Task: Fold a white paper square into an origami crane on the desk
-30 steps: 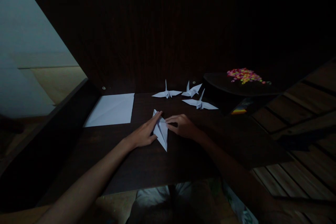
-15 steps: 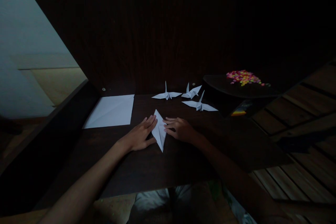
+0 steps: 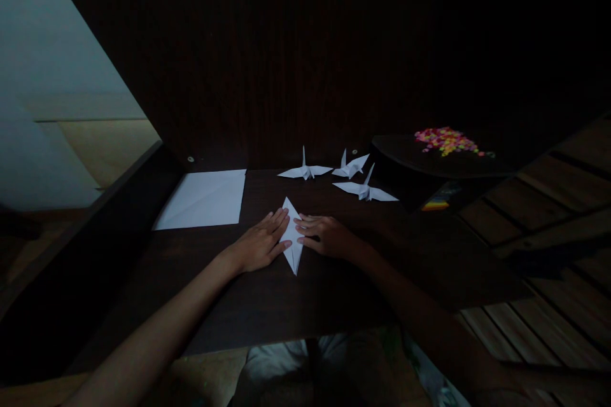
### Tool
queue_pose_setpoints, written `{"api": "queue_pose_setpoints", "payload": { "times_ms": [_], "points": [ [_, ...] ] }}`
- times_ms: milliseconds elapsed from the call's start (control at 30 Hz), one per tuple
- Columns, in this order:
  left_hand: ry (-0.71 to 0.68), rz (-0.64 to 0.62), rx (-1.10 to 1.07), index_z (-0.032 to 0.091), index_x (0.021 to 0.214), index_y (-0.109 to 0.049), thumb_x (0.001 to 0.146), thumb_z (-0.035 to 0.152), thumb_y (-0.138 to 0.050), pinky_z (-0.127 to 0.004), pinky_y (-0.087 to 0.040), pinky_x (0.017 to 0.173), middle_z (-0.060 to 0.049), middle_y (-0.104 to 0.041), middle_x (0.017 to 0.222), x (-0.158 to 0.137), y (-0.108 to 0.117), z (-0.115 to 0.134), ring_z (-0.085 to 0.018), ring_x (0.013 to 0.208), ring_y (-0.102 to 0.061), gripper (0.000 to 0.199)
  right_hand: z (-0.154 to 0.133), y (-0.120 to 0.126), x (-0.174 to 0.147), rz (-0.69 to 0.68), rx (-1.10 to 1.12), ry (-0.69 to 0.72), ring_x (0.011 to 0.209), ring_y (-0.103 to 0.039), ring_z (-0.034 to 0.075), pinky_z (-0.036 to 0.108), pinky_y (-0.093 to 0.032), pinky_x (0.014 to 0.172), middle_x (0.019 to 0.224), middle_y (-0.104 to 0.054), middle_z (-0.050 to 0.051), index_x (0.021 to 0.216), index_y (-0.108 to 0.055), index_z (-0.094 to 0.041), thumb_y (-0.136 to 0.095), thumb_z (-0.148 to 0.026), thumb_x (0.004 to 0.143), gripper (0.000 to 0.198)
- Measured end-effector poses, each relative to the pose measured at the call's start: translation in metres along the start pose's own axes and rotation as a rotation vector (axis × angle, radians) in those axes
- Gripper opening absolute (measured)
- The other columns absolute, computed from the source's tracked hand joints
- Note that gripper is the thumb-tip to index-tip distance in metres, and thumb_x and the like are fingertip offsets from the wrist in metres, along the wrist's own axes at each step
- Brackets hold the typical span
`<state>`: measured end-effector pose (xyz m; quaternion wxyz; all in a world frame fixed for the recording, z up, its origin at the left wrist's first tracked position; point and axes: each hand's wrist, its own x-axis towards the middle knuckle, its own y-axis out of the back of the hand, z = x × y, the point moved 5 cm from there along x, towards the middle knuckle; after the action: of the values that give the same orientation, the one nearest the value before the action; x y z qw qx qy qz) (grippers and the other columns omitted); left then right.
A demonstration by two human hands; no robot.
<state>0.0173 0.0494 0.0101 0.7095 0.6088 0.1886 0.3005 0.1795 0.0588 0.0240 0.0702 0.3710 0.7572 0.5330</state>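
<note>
A white folded paper diamond (image 3: 292,248) lies flat on the dark desk, one point toward me and one away. From the left, my left hand (image 3: 260,238) rests on it with fingers stretched out and the thumb on its lower half. My right hand (image 3: 327,235) lies on its right edge, fingers extended and apart from the thumb. Neither hand grips the paper; both press it from above. Behind the diamond stand three white paper cranes: one at the left (image 3: 305,171), one at the back right (image 3: 352,166) and one nearer me (image 3: 365,191).
A sheet of white paper (image 3: 203,200) with a faint crease lies at the left. Small colourful pieces (image 3: 449,141) are heaped on a dark rounded shelf (image 3: 405,156) at the right. The desk has a raised side panel (image 3: 86,248) and a tall back panel (image 3: 286,57).
My left hand has slid further onto the diamond, and its thumb now lies on the paper. My right hand has hardly moved. The view has shifted slightly.
</note>
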Motion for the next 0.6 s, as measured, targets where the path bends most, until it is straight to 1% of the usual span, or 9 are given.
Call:
{"api": "queue_pose_setpoints", "payload": {
  "times_ms": [133,233,300,367,433,600],
  "points": [
    [0.021,-0.018,-0.002,0.004,0.147,-0.025,0.1,0.047,-0.029,-0.044,-0.016,0.118,-0.023,-0.02,0.154,0.0009,0.0024,0.0021,-0.028,0.145,-0.015,0.063,0.0008,-0.0015,0.0005,-0.01,0.01,-0.001,0.129,-0.048,0.027,0.045,-0.042,0.108,0.13,-0.058,0.012,0.116,-0.068,-0.016,-0.063,-0.024,0.086,0.032],
    [0.045,-0.023,-0.004,0.002,0.145,-0.027,0.098,0.051,-0.029,-0.044,-0.017,0.118,-0.025,-0.021,0.154,0.0014,0.0046,0.0049,-0.029,0.145,-0.015,0.068,0.0018,-0.0031,0.0016,-0.032,-0.01,-0.004,0.131,-0.046,0.028,0.049,-0.038,0.109,0.13,-0.058,0.012,0.116,-0.068,-0.017,-0.065,-0.023,0.085,0.032],
    [0.052,-0.019,-0.003,0.002,0.145,-0.027,0.098,0.052,-0.028,-0.044,-0.018,0.117,-0.025,-0.021,0.153,0.0014,0.0053,0.0067,-0.029,0.145,-0.015,0.069,0.003,-0.004,0.002,-0.048,-0.028,-0.01,0.13,-0.047,0.028,0.051,-0.036,0.11,0.13,-0.058,0.012,0.116,-0.068,-0.018,-0.065,-0.023,0.085,0.032],
    [0.051,-0.01,-0.009,0.004,0.146,-0.027,0.098,0.053,-0.028,-0.044,-0.018,0.117,-0.024,-0.021,0.154,0.0012,0.0055,0.0077,-0.028,0.145,-0.016,0.068,0.0038,-0.0043,0.0019,-0.053,-0.035,-0.012,0.129,-0.048,0.028,0.05,-0.037,0.109,0.13,-0.058,0.013,0.116,-0.068,-0.017,-0.063,-0.024,0.086,0.032],
    [0.05,-0.007,-0.013,0.005,0.146,-0.026,0.098,0.054,-0.028,-0.045,-0.018,0.117,-0.023,-0.021,0.154,0.001,0.005,0.0078,-0.028,0.145,-0.016,0.069,0.0039,-0.0038,0.0013,-0.038,-0.028,-0.004,0.129,-0.049,0.027,0.049,-0.039,0.108,0.13,-0.058,0.013,0.116,-0.068,-0.017,-0.063,-0.025,0.086,0.032],
    [0.04,-0.005,-0.008,0.003,0.147,-0.024,0.091,0.065,-0.033,-0.046,-0.018,0.117,-0.025,-0.02,0.153,0.0015,0.0037,0.007,-0.031,0.145,-0.016,0.083,0.0037,-0.0004,-0.001,0.057,-0.003,0.007,0.125,-0.053,0.026,0.046,-0.042,0.108,0.125,-0.063,0.011,0.115,-0.068,-0.017,-0.064,-0.027,0.085,0.032]
  ]
}}
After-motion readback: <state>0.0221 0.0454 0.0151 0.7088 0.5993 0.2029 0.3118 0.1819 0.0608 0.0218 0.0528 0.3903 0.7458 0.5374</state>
